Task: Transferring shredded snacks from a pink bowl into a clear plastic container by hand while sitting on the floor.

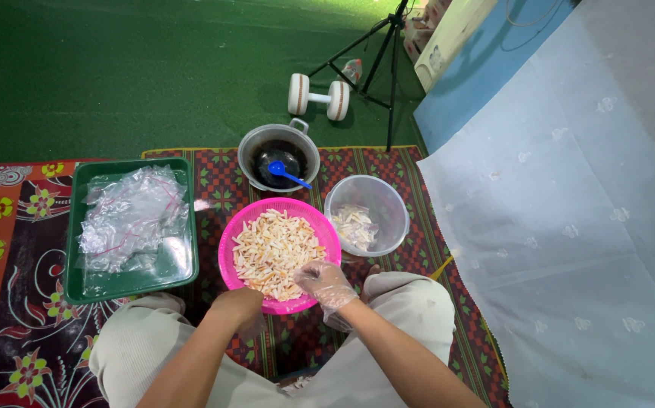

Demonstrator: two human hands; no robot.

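Pink basket [230,240] brims with pale, orange-flecked sliced pieces [274,251].

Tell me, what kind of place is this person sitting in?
Probably a floor at home, used for preparing snacks. A patterned mat lies over green carpet, with a pink basket of food pieces, a dumbbell and a tripod nearby.

A patterned woven mat [388,162] covers the floor, with green carpet [116,68] beyond it and a pale blue cloth [584,227] to the right. On the mat stand a green tray [78,291], a pink basket [229,234], a clear plastic bowl [395,204] and a metal pot [248,147]. A white dumbbell [318,97] and a black tripod [369,68] stand on the carpet.
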